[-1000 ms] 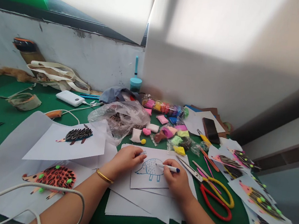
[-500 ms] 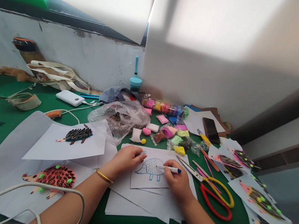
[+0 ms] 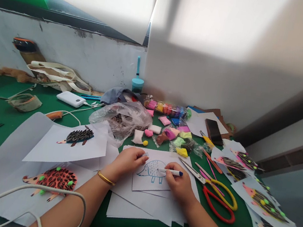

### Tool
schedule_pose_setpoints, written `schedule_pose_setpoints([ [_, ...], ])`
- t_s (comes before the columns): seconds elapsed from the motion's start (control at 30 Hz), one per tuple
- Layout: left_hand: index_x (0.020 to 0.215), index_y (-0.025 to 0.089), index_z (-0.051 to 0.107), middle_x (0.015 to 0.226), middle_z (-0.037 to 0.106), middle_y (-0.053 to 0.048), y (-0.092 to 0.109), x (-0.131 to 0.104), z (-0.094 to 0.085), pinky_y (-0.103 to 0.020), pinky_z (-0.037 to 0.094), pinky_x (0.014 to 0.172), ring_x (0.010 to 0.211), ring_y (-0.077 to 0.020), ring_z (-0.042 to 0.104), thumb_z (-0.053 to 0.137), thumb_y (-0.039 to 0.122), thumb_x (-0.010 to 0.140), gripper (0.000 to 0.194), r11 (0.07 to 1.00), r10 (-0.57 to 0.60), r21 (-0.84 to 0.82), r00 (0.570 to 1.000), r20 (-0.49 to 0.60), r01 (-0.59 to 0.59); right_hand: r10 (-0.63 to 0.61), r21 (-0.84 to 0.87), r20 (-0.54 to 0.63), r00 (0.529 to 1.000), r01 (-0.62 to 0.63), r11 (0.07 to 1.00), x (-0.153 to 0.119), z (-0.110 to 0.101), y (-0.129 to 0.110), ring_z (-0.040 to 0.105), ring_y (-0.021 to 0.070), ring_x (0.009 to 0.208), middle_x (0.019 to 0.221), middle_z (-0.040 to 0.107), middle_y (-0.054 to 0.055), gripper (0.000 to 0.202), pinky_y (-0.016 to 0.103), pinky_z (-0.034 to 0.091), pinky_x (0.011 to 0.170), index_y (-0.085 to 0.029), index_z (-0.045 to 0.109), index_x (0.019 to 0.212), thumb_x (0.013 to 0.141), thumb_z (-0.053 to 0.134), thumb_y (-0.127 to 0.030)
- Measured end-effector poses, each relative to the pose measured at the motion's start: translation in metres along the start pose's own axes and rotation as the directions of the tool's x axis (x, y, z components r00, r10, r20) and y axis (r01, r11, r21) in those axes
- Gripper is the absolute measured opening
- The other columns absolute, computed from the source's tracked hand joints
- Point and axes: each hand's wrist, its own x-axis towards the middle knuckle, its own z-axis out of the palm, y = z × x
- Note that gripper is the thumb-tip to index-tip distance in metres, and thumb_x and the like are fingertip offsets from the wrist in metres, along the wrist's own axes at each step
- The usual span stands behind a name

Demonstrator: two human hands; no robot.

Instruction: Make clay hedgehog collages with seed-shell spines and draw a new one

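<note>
A white marker point(image 3: 172, 172) with a dark blue end is pinched in my right hand point(image 3: 177, 184). Its tip is at the body of a blue-outlined hedgehog drawing point(image 3: 151, 171), which has short spine marks, a pointed snout and legs. My left hand point(image 3: 128, 160) rests at the upper left of the drawn sheet, thumb and forefinger closed on a small translucent piece point(image 3: 145, 154), perhaps the marker's cap. Beneath the drawing lies a stack of white paper point(image 3: 139, 207). A gold bangle point(image 3: 106, 178) circles the left wrist.
Red-and-yellow scissors point(image 3: 219, 201) lie right of the papers. Bagged modelling clay point(image 3: 169, 133) and a plastic bag of seeds point(image 3: 122, 118) sit behind. Finished hedgehog pictures point(image 3: 264, 202) are at the right, others point(image 3: 80, 136) at the left. A white cable point(image 3: 81, 196) crosses the left forearm.
My right hand and the marker have shifted very slightly left over the hedgehog's body. The left hand and the papers stay in place.
</note>
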Motion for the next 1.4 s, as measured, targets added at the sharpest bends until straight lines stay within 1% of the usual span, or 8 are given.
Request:
schedule_pose_setpoints([
  [0.13,0.069,0.019,0.06,0.074,0.064,-0.002,0.0011,-0.0001,-0.0005,-0.026,0.034,0.062,0.072,-0.0167,0.056,0.046,0.043,0.091,0.035,1.0,-0.004,0.002,1.0,-0.006,0.004,-0.002,0.005,-0.026,1.0,0.002,1.0,-0.0017,-0.0019,-0.0007,0.058,0.0181,0.068,0.071,0.061,0.0,0.014,0.028,0.043,0.063,-0.021,0.059,0.08,0.083,0.049,-0.029],
  [0.33,0.069,0.02,0.062,0.074,0.066,-0.003,0.003,-0.0003,-0.0011,-0.026,0.035,0.064,0.072,-0.017,0.056,0.047,0.044,0.09,0.036,0.999,-0.02,-0.034,1.0,-0.018,0.019,0.019,-0.019,0.001,1.0,-0.019,1.0,-0.0023,-0.0021,-0.0022,0.059,0.0182,0.069,0.072,0.062,0.0,0.013,0.028,0.043,0.063,-0.021,0.059,0.079,0.083,0.048,-0.027],
  [0.5,0.07,0.019,0.061,0.074,0.065,-0.002,0.0022,0.0002,-0.0015,-0.026,0.034,0.062,0.071,-0.0167,0.056,0.046,0.043,0.091,0.035,1.0,-0.008,-0.018,1.0,0.004,0.009,0.009,-0.03,0.0,1.0,-0.009,1.0,-0.0013,-0.0011,-0.0023,0.058,0.0179,0.068,0.071,0.062,0.0,0.014,0.028,0.043,0.063,-0.02,0.06,0.079,0.082,0.049,-0.028],
  [0.7,0.069,0.019,0.06,0.073,0.064,-0.002,0.0004,0.0002,0.0005,-0.026,0.034,0.062,0.072,-0.0168,0.055,0.047,0.043,0.091,0.035,1.0,-0.007,-0.013,1.0,-0.015,0.007,0.005,-0.019,0.004,1.0,-0.005,1.0,-0.0023,-0.0022,-0.0034,0.057,0.0175,0.065,0.069,0.061,0.0,0.013,0.028,0.042,0.06,-0.021,0.059,0.078,0.081,0.048,-0.027],
  [0.83,0.069,0.019,0.062,0.074,0.065,-0.002,0.0008,0.0002,0.0004,-0.027,0.034,0.063,0.072,-0.0172,0.056,0.047,0.044,0.09,0.035,0.999,-0.02,-0.033,1.0,-0.016,0.02,-0.009,-0.01,-0.032,0.999,0.009,1.0,-0.003,-0.0025,-0.0017,0.057,0.0177,0.067,0.069,0.06,0.0,0.013,0.028,0.043,0.062,-0.021,0.058,0.075,0.081,0.048,-0.027],
  [1.13,0.069,0.019,0.06,0.074,0.065,-0.002,0.0014,0.0002,-0.0012,-0.026,0.034,0.062,0.072,-0.0169,0.056,0.046,0.043,0.091,0.034,1.0,-0.008,-0.008,1.0,-0.002,0.008,0.008,-0.028,0.005,1.0,-0.008,1.0,-0.0032,-0.002,-0.0029,0.056,0.0172,0.065,0.068,0.06,0.0,0.013,0.028,0.041,0.06,-0.021,0.058,0.076,0.082,0.048,-0.026],
  [1.27,0.071,0.019,0.062,0.076,0.065,-0.002,0.0018,-0.0002,-0.0009,-0.026,0.035,0.064,0.074,-0.0169,0.056,0.047,0.041,0.091,0.033,1.0,-0.006,-0.029,1.0,-0.008,0.006,0.026,-0.038,0.001,1.0,-0.026,0.999,-0.0032,-0.0016,-0.003,0.055,0.017,0.064,0.066,0.058,-0.001,0.012,0.028,0.041,0.06,-0.021,0.058,0.075,0.08,0.048,-0.025],
  [1.4,0.071,0.019,0.062,0.076,0.066,-0.003,0.0017,-0.0001,-0.0008,-0.027,0.036,0.066,0.074,-0.0174,0.056,0.047,0.042,0.09,0.034,0.999,-0.016,-0.036,1.0,0.0,0.016,-0.002,-0.005,0.014,1.0,0.002,1.0,-0.0037,-0.002,-0.0026,0.056,0.0172,0.064,0.067,0.059,-0.001,0.013,0.028,0.041,0.06,-0.021,0.058,0.074,0.08,0.048,-0.025],
])
